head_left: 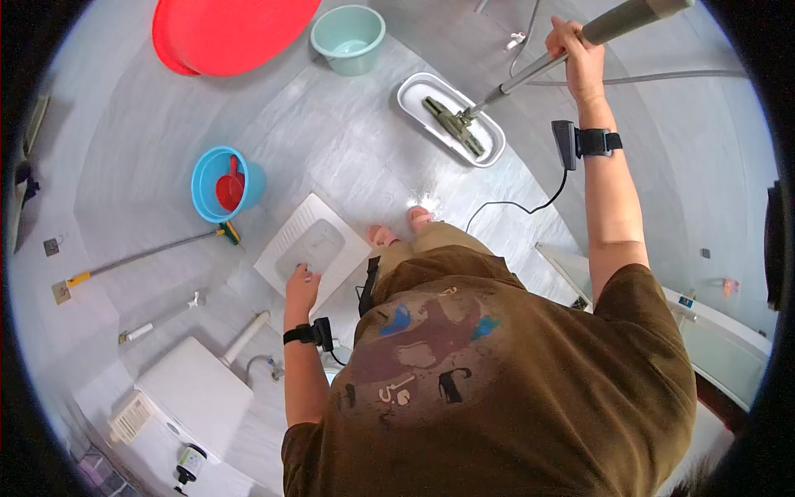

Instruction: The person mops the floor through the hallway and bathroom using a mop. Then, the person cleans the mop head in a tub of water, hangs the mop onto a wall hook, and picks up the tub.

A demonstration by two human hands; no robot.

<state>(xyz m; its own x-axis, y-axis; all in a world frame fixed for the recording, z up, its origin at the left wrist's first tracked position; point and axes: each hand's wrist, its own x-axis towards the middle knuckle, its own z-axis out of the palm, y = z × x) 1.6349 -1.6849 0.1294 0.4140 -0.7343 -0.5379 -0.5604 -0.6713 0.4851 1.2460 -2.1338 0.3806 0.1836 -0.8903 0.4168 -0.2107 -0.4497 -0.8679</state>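
My right hand (pixel 577 54) is closed round the grey pole of a mop (pixel 530 74), just below its thick olive-grey grip. The green mop head (pixel 454 127) rests in a white oblong bucket (pixel 406 98) on the floor. My left hand (pixel 303 287) hangs low over the near-left edge of a white squat toilet (pixel 277 240). Its fingers are loosely bent and a little apart, and I see nothing held in them.
A blue bucket (pixel 251 189) with a red scoop (pixel 230 186) stands left, beside a long-handled brush (pixel 153 257). Ahead are a pale green basin (pixel 348 54) and a large red tub (pixel 236 33). A white cistern (pixel 195 393) is at lower left. A grey hose (pixel 662 79) runs along the right wall.
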